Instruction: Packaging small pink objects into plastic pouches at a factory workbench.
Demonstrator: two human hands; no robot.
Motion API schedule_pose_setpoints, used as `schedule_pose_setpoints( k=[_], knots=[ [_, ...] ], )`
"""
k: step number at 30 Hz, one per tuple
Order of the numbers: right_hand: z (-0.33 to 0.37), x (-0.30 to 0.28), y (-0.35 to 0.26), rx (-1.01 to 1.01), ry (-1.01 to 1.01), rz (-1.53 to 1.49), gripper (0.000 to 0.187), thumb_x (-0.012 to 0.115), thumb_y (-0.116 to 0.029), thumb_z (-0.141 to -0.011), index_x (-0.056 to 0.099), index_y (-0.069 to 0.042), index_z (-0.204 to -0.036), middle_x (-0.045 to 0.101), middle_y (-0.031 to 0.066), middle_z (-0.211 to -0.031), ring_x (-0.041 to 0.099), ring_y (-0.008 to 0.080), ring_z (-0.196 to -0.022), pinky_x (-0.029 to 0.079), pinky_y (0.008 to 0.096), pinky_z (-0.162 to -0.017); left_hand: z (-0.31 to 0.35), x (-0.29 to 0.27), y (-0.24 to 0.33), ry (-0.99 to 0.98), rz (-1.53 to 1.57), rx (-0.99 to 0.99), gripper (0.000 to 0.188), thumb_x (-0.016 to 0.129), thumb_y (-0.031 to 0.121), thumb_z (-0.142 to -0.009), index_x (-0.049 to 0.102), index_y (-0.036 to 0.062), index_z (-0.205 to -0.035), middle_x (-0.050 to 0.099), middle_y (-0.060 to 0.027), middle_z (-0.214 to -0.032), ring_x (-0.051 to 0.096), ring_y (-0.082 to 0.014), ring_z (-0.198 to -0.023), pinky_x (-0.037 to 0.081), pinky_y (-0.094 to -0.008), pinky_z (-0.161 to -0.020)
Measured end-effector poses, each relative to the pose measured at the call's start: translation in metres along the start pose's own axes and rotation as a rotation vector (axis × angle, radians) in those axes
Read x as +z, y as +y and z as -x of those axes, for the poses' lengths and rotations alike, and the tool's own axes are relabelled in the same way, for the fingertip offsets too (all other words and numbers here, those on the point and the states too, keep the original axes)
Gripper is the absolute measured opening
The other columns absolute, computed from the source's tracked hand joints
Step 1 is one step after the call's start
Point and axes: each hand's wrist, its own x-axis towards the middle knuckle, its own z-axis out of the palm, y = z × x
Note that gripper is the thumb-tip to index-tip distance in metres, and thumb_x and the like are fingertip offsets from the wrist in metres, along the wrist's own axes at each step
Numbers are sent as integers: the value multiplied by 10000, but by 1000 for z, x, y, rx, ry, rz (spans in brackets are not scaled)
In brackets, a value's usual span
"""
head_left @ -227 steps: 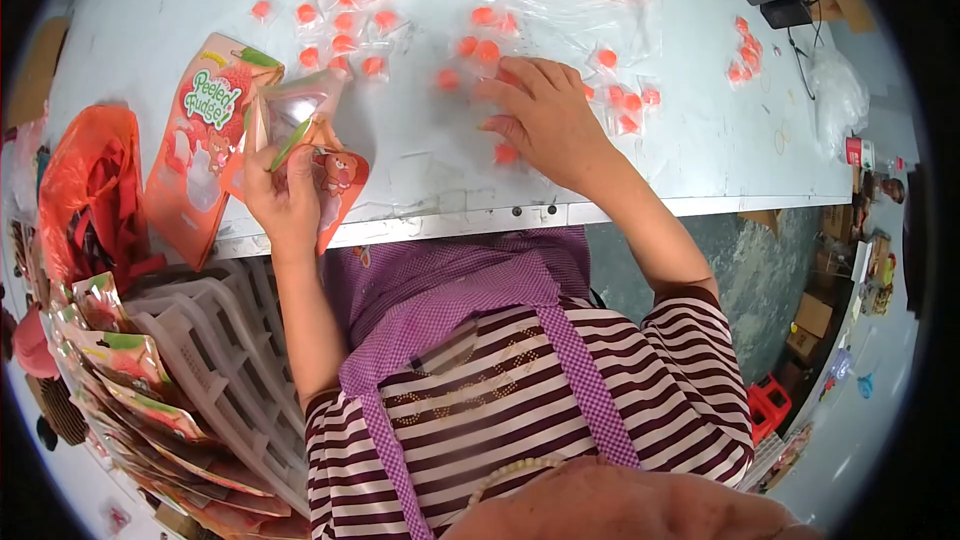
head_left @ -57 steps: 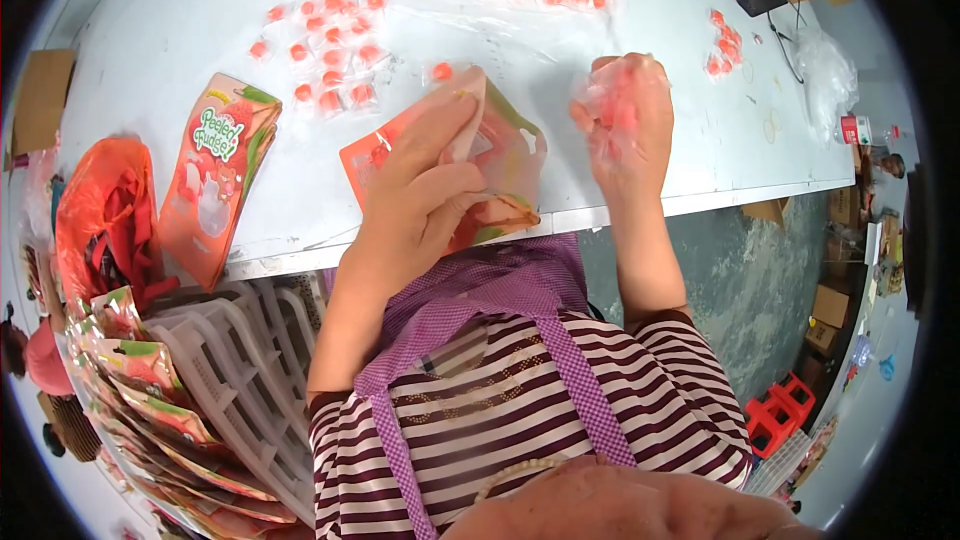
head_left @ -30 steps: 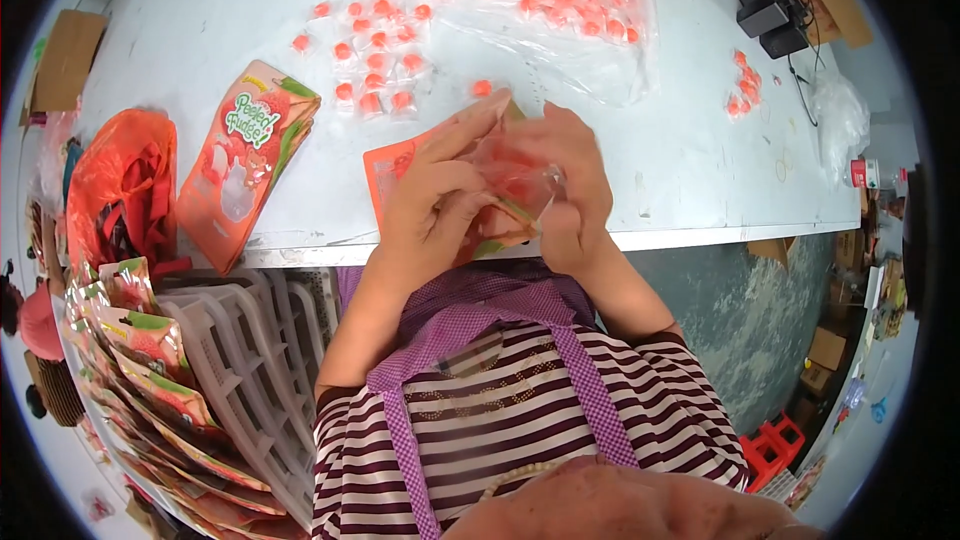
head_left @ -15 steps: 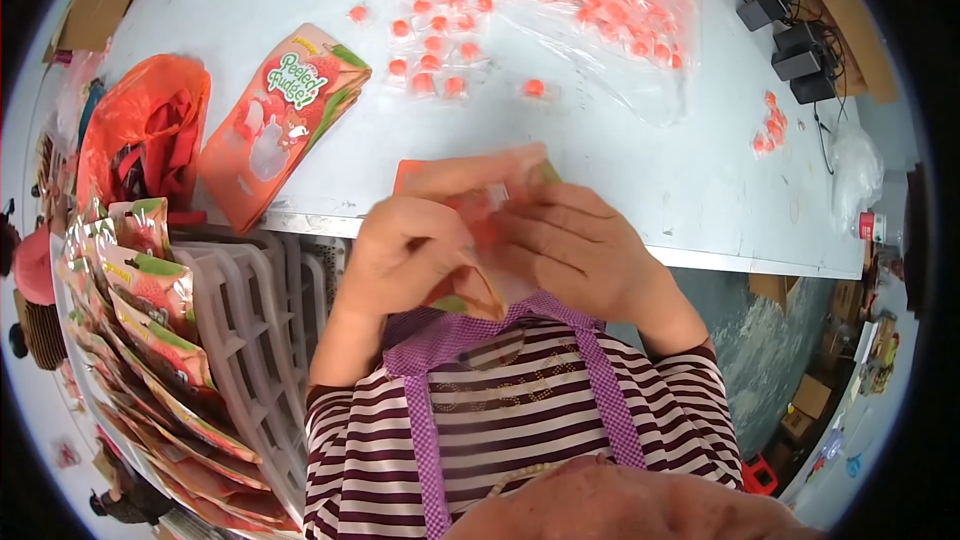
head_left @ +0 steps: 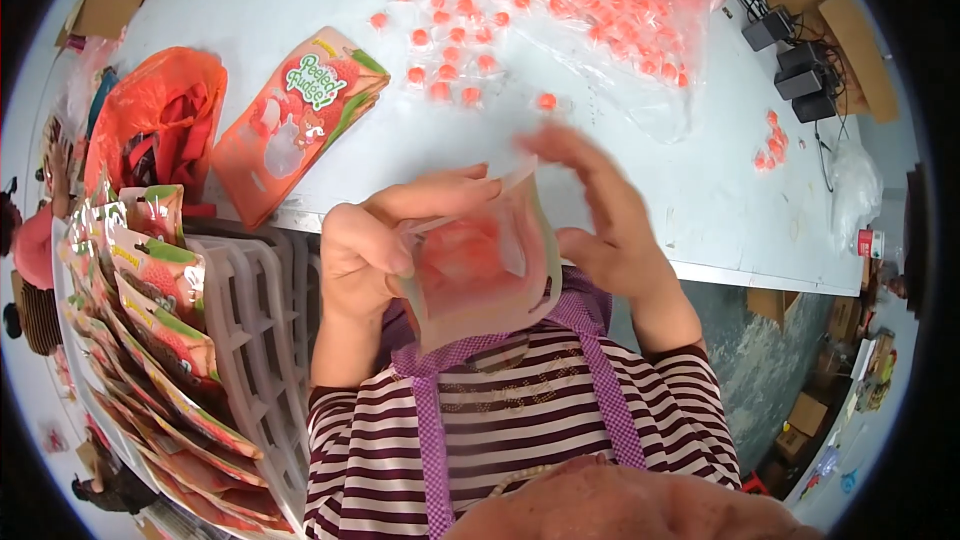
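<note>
My left hand grips the left edge of a printed candy pouch, thumb on the near side and fingers along the far rim. The pouch's mouth gapes toward me, and wrapped red candies show inside. Beside its right edge is my right hand, fingers spread and partly blurred, the thumb close to the pouch wall. Nothing shows in that hand. Beyond both hands, loose wrapped candies lie scattered on the white table. A stack of flat pouches rests to the left of them.
A large clear bag of candies covers the table's far side. On the left are an orange-red plastic bag and a grey plastic crate beside many filled pouches. Black power adapters and a small candy pile lie right.
The pouch has turned so its open mouth and the candies inside face me. My right hand has come off it and spread its fingers; my left keeps hold.
</note>
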Motion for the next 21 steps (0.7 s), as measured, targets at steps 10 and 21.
schedule_pose_setpoints(
  k=[10,21],
  knots=[
    [-9,4,14,0,224,-208,102,632,-7,-820,556,30,-878,540,49,-854,508,101,-742,424,221,-669,18,-9,8,385,-80,-264,510,665,144,-817,436,42,-1262,522,-207,-1217,495,-300,-1158,399,-401,-964],
    [-9,10,17,-110,260,43,111,631,-56,-842,570,21,-893,546,45,-852,508,91,-735,416,205,-652,12,0,11,327,-896,-105,170,685,8,-770,637,-47,-925,626,-114,-873,598,-162,-739,461,-242,-636]
  ],
)
